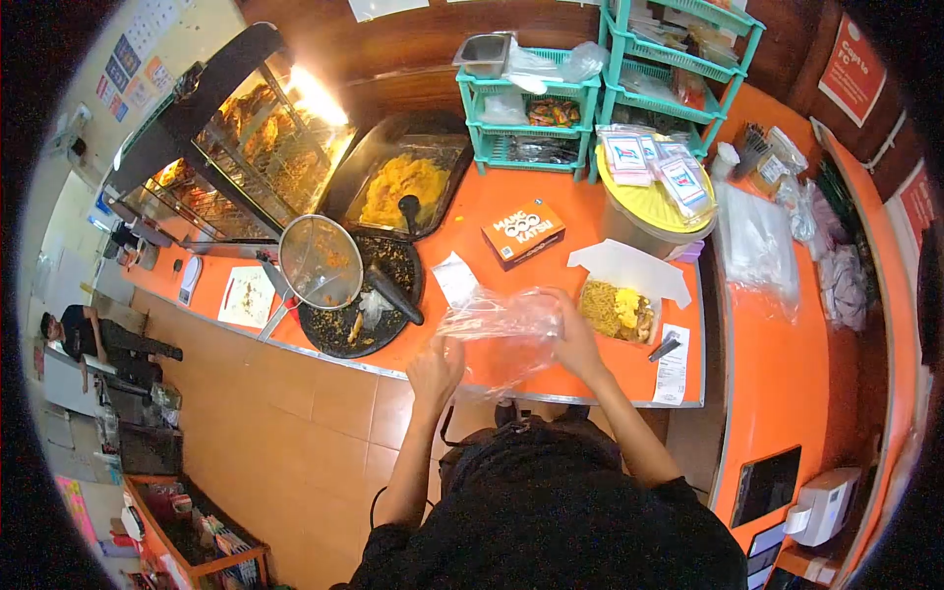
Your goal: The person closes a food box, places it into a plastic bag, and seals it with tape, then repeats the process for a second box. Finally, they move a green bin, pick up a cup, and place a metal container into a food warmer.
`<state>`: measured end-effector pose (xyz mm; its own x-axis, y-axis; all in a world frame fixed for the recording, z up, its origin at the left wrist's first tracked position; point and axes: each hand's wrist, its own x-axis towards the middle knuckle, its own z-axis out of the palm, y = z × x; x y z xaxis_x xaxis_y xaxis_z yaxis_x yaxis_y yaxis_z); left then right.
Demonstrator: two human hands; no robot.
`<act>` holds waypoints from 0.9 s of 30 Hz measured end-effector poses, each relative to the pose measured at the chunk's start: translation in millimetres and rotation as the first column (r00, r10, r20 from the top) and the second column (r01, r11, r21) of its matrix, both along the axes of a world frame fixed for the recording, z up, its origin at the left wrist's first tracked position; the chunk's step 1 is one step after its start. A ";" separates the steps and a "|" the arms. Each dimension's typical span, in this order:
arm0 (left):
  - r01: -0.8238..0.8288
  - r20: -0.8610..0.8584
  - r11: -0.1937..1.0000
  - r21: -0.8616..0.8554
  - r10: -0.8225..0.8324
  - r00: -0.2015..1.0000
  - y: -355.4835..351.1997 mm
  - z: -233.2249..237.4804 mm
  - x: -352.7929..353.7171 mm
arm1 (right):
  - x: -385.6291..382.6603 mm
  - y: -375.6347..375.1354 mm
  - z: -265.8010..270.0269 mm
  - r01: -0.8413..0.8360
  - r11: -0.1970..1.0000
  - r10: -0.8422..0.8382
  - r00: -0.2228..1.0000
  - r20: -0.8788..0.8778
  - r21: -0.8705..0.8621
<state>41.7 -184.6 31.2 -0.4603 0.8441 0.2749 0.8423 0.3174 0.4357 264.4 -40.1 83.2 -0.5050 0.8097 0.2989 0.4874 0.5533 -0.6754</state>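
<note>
A clear plastic bag [511, 339] is stretched between my two hands over the front edge of the orange counter [472, 251]. My left hand [436, 372] grips its left side, and my right hand [577, 341] holds the right side. Beyond the bag sits a closed orange box [524, 234] printed "Mang Katsu". To the right of my right hand is an open white food box [629, 264] with noodles [602, 307] and yellow food [629, 303] inside. A paper receipt [455, 279] lies just behind the bag.
On the left are a black mortar [344, 339] with a pestle, a strainer [322, 261] and a lit display warmer [246, 138]. A tray of yellow food [403, 192], green racks [531, 128] and a yellow-lidded bucket [654, 187] line the back. Another person [108, 334] is far left.
</note>
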 end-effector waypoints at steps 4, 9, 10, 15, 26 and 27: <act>-0.076 -0.014 0.978 -0.195 0.074 0.997 -14.4 -35.4 -19.8 | 3.5 -40.1 20.9 -0.643 0.247 -0.110 0.724 -0.681 -0.724; -0.049 0.302 0.990 -0.130 0.087 0.949 -24.8 -35.6 -23.2 | 27.4 -0.2 -2.7 -0.619 0.443 0.437 0.781 -0.447 -0.649; 0.019 0.349 1.000 -0.024 -0.009 0.937 -26.2 -44.9 -22.5 | 22.5 6.5 -15.4 -0.619 0.437 0.441 0.780 -0.445 -0.652; 0.093 0.478 0.987 -0.129 -0.020 0.878 -21.4 -14.2 6.1 | -0.5 22.9 -80.0 0.115 0.993 -0.114 0.893 0.435 0.025; 0.109 0.318 0.950 -0.292 -0.011 0.948 -1.5 -13.2 -4.5 | -17.4 49.9 -57.9 -0.072 0.997 0.068 0.870 0.488 -0.012; 0.182 0.327 0.929 -0.321 -0.072 0.942 0.8 -19.6 -6.5 | -17.9 54.2 -66.4 -0.058 0.998 0.037 0.864 0.503 0.025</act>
<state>35.2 -183.8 11.6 -0.3571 0.9171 -0.1772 0.7291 0.3923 0.5608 246.5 14.2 16.8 -0.6326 0.7741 0.0245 0.7273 0.6046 -0.3246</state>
